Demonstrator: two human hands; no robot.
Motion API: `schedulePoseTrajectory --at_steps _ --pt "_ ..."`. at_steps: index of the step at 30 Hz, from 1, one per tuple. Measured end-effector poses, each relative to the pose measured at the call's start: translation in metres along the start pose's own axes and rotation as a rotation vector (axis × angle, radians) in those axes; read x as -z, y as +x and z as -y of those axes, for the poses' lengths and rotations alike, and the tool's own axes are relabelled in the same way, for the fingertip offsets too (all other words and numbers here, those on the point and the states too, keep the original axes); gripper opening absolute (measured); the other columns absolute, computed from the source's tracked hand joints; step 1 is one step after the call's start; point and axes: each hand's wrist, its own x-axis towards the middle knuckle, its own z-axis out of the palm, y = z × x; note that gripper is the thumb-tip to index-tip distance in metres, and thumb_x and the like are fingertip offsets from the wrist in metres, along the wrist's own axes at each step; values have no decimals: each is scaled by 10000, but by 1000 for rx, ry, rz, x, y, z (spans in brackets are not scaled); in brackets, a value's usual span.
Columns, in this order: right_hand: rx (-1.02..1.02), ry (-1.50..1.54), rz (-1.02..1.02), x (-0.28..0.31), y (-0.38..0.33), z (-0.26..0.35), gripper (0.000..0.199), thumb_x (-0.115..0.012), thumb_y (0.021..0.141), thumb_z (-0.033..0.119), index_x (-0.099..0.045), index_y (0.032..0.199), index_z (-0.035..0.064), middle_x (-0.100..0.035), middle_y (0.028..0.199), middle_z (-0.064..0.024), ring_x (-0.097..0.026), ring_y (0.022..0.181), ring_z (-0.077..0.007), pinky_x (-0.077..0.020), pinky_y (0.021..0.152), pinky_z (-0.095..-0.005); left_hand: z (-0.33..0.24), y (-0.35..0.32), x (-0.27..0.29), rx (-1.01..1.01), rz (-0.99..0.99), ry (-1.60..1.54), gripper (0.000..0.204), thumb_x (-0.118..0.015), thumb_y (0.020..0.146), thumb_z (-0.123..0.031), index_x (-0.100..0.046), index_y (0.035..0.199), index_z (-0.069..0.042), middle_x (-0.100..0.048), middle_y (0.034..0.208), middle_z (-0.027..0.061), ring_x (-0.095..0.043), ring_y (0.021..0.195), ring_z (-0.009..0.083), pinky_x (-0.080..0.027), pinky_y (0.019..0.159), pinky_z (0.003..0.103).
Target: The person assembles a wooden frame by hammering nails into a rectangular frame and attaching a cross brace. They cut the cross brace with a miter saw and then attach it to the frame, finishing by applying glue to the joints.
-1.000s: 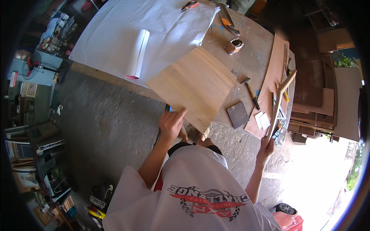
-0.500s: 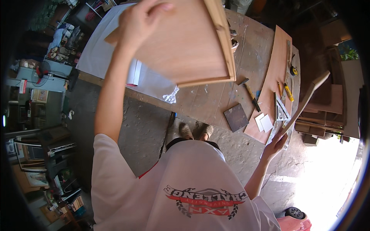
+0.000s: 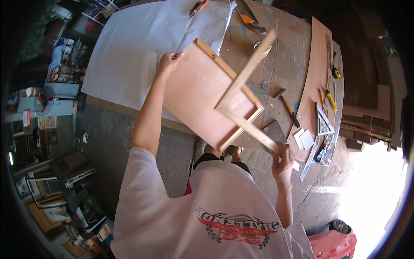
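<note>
My left hand (image 3: 169, 64) is closed on the far left edge of a thin plywood panel (image 3: 194, 95). Wooden strips border the panel along its right and near sides. It hangs tilted over the table's front edge, above my feet. An L-shaped wooden frame piece (image 3: 252, 129), two strips meeting at a corner, crosses over the panel's right part. My right hand (image 3: 283, 160) grips the near end of this piece. Its corner points left over the panel, and I cannot tell whether the two touch. The other strip slants up toward the far right.
On the worktable (image 3: 284, 47) lie a hammer (image 3: 288, 108), a dark square board (image 3: 274, 129), white squares (image 3: 304, 139), a triangle square (image 3: 323, 121), a yellow cutter (image 3: 331, 100), a tape measure (image 3: 336, 73), a handsaw (image 3: 250, 20) and a white sheet (image 3: 125, 56). A long plywood strip (image 3: 311, 73) runs along the right.
The plywood panel has come down and nearer in my left hand. My right hand has swung the wooden piece from the right side inward over the panel.
</note>
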Motion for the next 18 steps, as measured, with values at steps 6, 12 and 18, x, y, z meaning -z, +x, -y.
schedulePoseTrajectory --at_steps 6,12,18 --pt "28 -60 106 -94 5 40 369 -749 839 142 -613 1177 82 -596 928 -114 -618 869 -317 -484 775 -442 80 -41 -60 226 -57 -275 425 -682 969 -411 -672 896 7 -625 779 80 -518 726 165 -447 683 360" --pt "105 -80 233 -160 8 47 344 -742 838 160 -607 1150 101 -604 920 -66 -614 850 -273 -482 763 -413 123 -101 -46 271 -100 -409 446 -583 1036 -414 -699 1155 0 -713 1090 124 -640 1028 211 -488 903 342" --pt "195 -157 331 -211 7 39 351 -727 858 213 -618 1175 106 -618 960 -57 -615 911 -249 -481 792 -407 109 -100 -9 -16 90 -259 569 -669 993 -358 -530 1416 -4 -622 1356 156 -591 1243 235 -481 1018 369"
